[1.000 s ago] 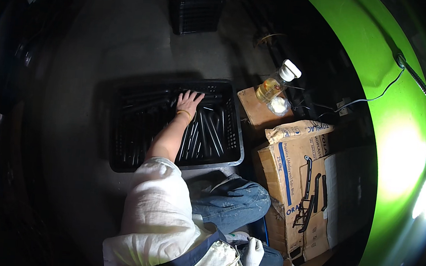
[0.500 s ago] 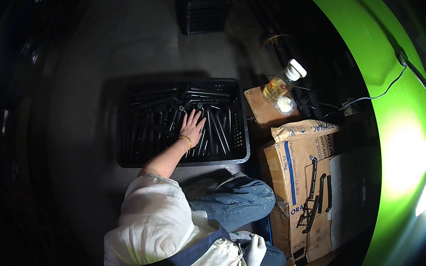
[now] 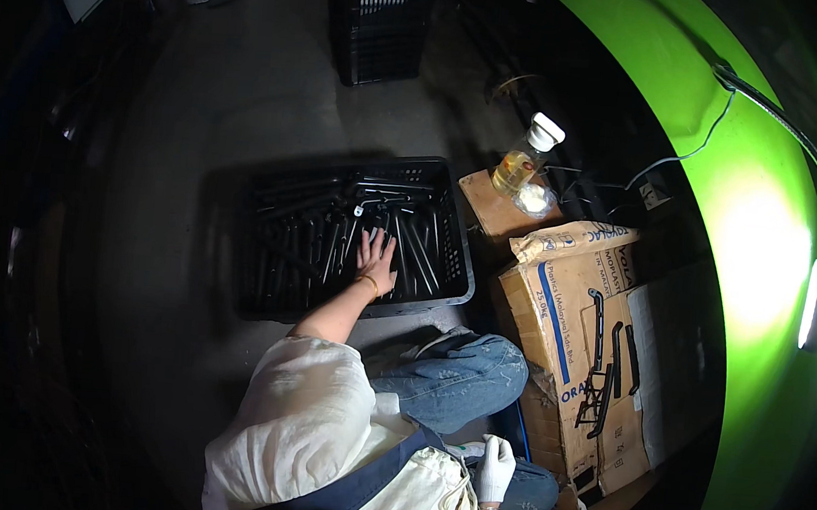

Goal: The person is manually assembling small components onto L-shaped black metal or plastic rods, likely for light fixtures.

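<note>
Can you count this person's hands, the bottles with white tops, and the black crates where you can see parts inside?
Hands: 2 (bare left hand, gloved right hand)
White-topped bottle: 1
Black crate with parts showing inside: 1
Total: 4

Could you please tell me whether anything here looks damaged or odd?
The cardboard box at right looks battered: its far flap is crumpled and its left side looks ragged. Perhaps odd too: the right hand wears a white glove, while the left hand, over the black bars in the crate, wears none.
</note>
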The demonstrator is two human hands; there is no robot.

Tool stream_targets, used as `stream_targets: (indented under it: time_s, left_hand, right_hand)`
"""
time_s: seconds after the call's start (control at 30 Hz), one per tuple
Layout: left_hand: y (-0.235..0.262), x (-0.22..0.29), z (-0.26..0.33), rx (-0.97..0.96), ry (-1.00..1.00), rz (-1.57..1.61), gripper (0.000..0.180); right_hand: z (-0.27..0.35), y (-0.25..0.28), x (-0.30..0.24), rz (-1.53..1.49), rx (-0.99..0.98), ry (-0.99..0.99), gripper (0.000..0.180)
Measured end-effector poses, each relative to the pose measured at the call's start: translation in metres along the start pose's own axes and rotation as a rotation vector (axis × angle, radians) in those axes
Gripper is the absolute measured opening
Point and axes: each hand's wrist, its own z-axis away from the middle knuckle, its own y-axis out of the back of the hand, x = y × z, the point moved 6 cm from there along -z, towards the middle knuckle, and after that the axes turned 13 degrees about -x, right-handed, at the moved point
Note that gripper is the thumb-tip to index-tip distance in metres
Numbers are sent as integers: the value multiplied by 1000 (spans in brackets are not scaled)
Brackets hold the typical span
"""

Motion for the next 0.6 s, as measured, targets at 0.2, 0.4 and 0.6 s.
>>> stream_targets:
  time_s: [0.2,0.4,0.6]
  left_hand:
    - [3,26,-19,157,24,-121,50]
    - [15,-14,-26,306,153,-255,42]
    - [38,-50,12,214,209,-340,71]
  right_hand:
    - [14,9,4,8,43,21,20]
    - [19,9,16,-3,58,4,21]
    - [14,3,8,-37,11,-30,19]
